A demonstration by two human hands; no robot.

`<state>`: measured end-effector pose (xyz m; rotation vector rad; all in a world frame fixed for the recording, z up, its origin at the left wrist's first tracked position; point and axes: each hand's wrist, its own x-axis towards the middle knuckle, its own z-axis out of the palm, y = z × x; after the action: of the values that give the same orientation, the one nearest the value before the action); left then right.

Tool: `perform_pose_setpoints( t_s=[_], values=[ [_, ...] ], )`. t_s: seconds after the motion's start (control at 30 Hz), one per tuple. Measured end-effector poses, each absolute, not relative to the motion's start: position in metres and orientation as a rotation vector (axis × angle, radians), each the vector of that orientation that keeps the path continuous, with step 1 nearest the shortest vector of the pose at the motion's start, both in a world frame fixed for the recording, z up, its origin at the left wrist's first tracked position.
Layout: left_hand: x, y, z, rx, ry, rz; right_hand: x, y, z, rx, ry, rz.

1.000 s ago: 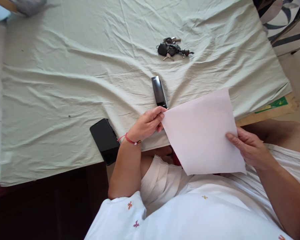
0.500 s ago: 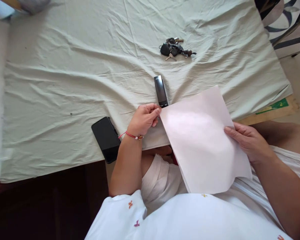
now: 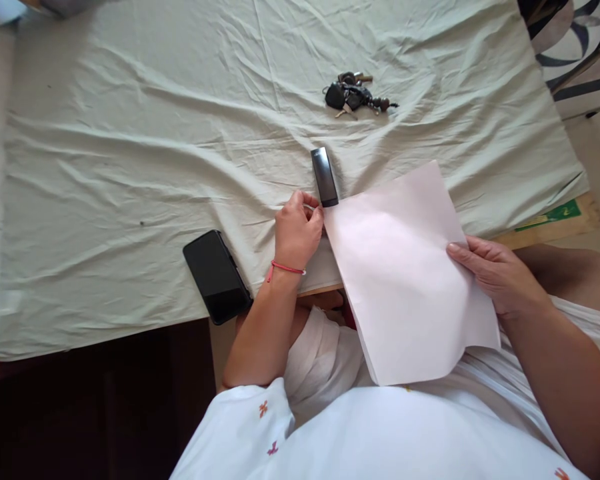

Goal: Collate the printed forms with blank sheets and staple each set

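White paper sheets, with more than one layer showing at the left edge, slant over my lap and the table edge. My right hand grips their right side, thumb on top and fingers beneath. At the top left corner, my left hand is closed with curled fingers, pinching the paper; its fingertips are partly hidden. A small, glossy black, stapler-like object lies on the cloth just beyond that corner, its near end by my left fingers.
A black smartphone lies at the table's front edge, left of my left forearm. Farther back sits a bunch of keys. A wrinkled pale green cloth covers the table. Beyond the right edge is a patterned chair.
My left hand has turned at the wrist and moved slightly up and right at the paper's corner. The paper and my right hand have shifted up a little.
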<state>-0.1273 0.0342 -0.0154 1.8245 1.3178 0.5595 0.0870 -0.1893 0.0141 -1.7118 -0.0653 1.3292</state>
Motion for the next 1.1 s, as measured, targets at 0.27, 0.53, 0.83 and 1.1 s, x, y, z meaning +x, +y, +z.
perform_pose_setpoints(
  t_s=[0.27,0.53,0.83,1.1],
  values=[
    [-0.134,0.034,-0.019,2.162,1.147,0.921,0.091,-0.192,0.007,-1.694,-0.074,1.266],
    [-0.143,0.046,-0.02,2.267,0.78,0.977,0.084,-0.195,0.004,-1.679,-0.108,1.243],
    [-0.141,0.047,-0.022,2.217,0.782,1.024,0.082,-0.205,-0.002,-1.681,-0.122,1.251],
    [-0.144,0.047,-0.025,2.407,0.85,0.881,0.081,-0.204,-0.001,-1.685,-0.123,1.252]
  ],
)
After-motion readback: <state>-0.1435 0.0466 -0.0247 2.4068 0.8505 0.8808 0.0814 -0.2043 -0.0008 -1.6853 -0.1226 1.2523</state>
